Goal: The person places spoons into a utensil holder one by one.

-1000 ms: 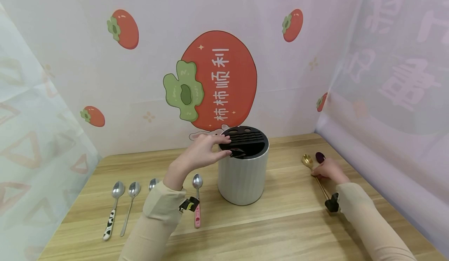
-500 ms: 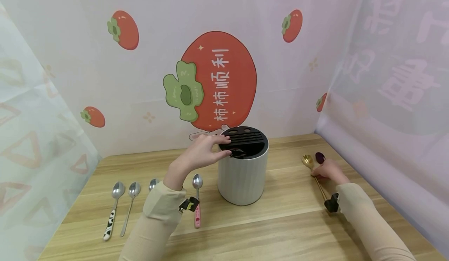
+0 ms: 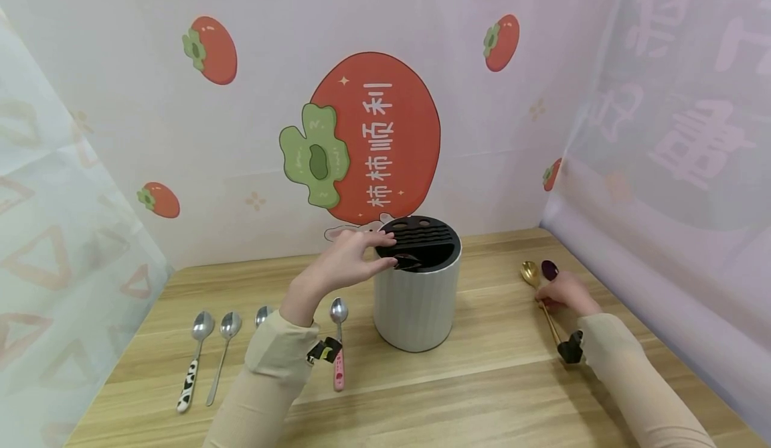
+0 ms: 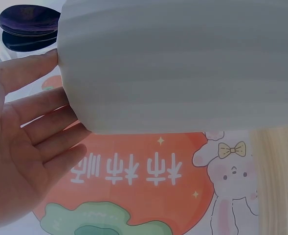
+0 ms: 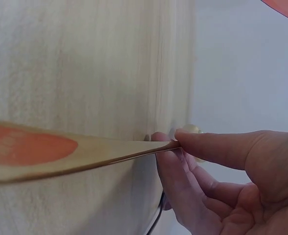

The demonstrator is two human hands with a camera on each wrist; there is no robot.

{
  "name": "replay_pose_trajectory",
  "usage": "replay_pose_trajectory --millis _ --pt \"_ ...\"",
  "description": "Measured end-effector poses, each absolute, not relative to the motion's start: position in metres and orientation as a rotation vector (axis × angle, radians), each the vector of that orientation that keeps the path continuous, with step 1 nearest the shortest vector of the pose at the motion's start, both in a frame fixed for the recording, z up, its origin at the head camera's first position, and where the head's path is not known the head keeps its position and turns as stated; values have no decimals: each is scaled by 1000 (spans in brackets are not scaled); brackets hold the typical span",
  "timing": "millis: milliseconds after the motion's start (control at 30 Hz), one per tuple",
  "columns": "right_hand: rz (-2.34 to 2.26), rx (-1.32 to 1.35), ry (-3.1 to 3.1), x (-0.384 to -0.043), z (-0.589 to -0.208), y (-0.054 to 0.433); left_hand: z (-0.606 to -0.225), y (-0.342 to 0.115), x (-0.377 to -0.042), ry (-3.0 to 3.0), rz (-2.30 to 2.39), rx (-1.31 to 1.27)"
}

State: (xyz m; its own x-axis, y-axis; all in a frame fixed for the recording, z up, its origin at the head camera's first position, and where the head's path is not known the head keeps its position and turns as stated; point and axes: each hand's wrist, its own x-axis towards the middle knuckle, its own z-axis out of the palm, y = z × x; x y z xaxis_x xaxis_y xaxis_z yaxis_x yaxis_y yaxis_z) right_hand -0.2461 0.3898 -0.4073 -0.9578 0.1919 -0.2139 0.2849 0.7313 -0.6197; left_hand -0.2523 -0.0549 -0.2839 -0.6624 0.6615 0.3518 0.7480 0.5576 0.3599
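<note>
Gold spoon [image 3: 530,272] pinched by the right hand [image 3: 565,292], at the right side of the table [image 3: 482,394].
Thumb and fingers close on its handle; a dark spoon [image 3: 549,270] lies just beside it. Near the middle, the left hand [image 3: 337,260], fingers extended and relaxed, touches the rim of a pale holder [image 3: 415,307]. Farther left lie a pink-handled spoon [image 3: 339,367] and a cow-patterned spoon [image 3: 188,384].

booth: wooden tabletop [image 3: 482,374], printed curtains [image 3: 470,133]
</note>
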Motion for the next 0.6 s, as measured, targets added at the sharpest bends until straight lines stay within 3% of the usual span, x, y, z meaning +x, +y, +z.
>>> replay_pose_trajectory --millis 600 --pt "-938 271 2933 -245 -398 381 -283 -55 -252 -2631 -733 -1177"
